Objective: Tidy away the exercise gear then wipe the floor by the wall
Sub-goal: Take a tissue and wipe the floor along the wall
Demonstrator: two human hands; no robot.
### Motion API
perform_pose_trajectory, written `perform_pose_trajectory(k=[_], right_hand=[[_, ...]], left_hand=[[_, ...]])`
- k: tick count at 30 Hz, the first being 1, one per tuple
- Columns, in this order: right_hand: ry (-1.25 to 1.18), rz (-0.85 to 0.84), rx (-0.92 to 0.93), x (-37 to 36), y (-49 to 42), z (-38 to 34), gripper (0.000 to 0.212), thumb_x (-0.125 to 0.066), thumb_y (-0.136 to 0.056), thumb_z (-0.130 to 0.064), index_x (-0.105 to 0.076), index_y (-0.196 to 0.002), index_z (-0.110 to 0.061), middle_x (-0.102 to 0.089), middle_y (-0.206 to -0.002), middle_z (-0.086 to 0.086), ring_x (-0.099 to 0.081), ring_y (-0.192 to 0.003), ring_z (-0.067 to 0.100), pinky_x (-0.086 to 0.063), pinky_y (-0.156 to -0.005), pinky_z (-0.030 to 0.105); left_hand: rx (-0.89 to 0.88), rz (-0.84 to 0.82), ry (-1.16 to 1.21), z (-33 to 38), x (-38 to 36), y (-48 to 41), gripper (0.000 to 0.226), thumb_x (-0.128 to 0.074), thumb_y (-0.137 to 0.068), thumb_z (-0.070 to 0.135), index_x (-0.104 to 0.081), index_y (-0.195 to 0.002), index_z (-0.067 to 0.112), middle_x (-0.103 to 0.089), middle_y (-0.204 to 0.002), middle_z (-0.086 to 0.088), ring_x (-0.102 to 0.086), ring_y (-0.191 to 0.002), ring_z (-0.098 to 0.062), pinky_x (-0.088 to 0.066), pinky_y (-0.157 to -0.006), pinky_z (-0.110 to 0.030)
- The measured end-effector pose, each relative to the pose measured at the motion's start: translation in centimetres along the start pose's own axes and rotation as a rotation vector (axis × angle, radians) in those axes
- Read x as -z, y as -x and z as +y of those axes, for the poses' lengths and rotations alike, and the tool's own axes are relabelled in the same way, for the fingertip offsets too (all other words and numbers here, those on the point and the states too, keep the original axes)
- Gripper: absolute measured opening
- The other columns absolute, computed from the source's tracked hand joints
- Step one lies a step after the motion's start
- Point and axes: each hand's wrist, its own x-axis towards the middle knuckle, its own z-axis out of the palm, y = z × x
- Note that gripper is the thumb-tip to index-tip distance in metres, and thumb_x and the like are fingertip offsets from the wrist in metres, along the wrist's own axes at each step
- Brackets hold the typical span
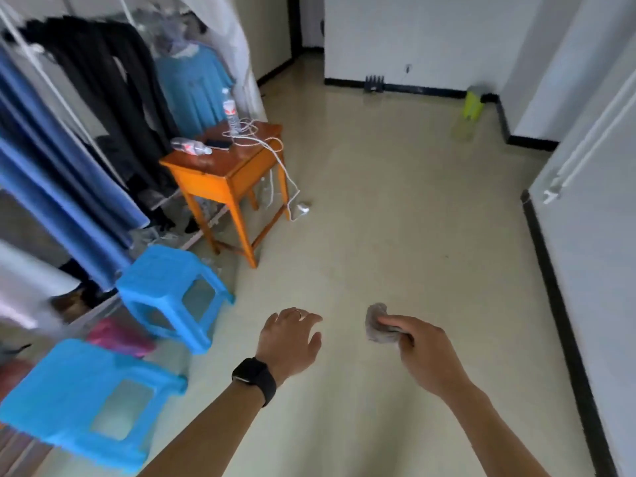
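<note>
Pale glossy floor (395, 235) meets white walls (592, 242) with black skirting (557, 297). Two blue stools (165, 273) and one orange table (206, 182) bearing two bottles (231, 113) stand left. The left hand (292, 342) hangs released; the right hand (423, 352) grasps a grey rag (377, 323) above the floor

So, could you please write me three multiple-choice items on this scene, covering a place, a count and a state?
1. Where does the upright clear bottle stand?
A on the orange table
B on the floor
C on a stool

2. How many blue stools are there?
A one
B two
C three

3. What is the right hand doing?
A hanging empty
B gripping a grey cloth
C pressing the wall

Answers: 1 A, it stands on the tabletop; 2 B, both stand on the left; 3 B, its fingers curl round the cloth.
</note>
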Motion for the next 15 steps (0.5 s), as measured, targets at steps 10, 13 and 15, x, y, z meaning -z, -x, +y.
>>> perform_pose_trajectory(k=[10, 13, 15], right_hand=[[-0.042, -0.338, 0.287, -23.6, -2.6, -20.9, 0.055, -0.05, -0.085, 0.007, -0.073, -0.114, -0.034, -0.069, -0.106, -0.028, -0.064, -0.098, -0.006, -0.045, -0.082, 0.008], [-0.043, -0.422, 0.346, -29.1, -2.4, -25.5, 0.055, -0.05, -0.084, 0.008, -0.074, -0.112, -0.033, -0.062, -0.098, -0.04, -0.062, -0.096, -0.012, -0.044, -0.079, 0.006], [-0.038, -0.474, 0.375, -32.3, -2.9, -28.2, 0.055, -0.05, -0.085, 0.008, -0.074, -0.112, -0.033, -0.06, -0.095, -0.045, -0.061, -0.096, -0.013, -0.044, -0.08, 0.007]], left_hand=[[0.484, 0.002, 0.059, -28.8, 2.9, 15.9, 0.047, -0.042, -0.098, 0.044, -0.041, -0.145, 0.038, -0.047, -0.148, 0.008, -0.037, -0.139, -0.016, -0.028, -0.113, -0.033], [0.583, 0.01, 0.078, -35.2, 2.7, 19.7, 0.047, -0.042, -0.097, 0.045, -0.042, -0.144, 0.039, -0.048, -0.147, 0.01, -0.037, -0.139, -0.015, -0.029, -0.112, -0.033], [0.654, 0.023, 0.093, -38.8, 2.5, 21.7, 0.047, -0.043, -0.097, 0.045, -0.044, -0.143, 0.039, -0.049, -0.145, 0.012, -0.039, -0.138, -0.014, -0.03, -0.111, -0.033]])
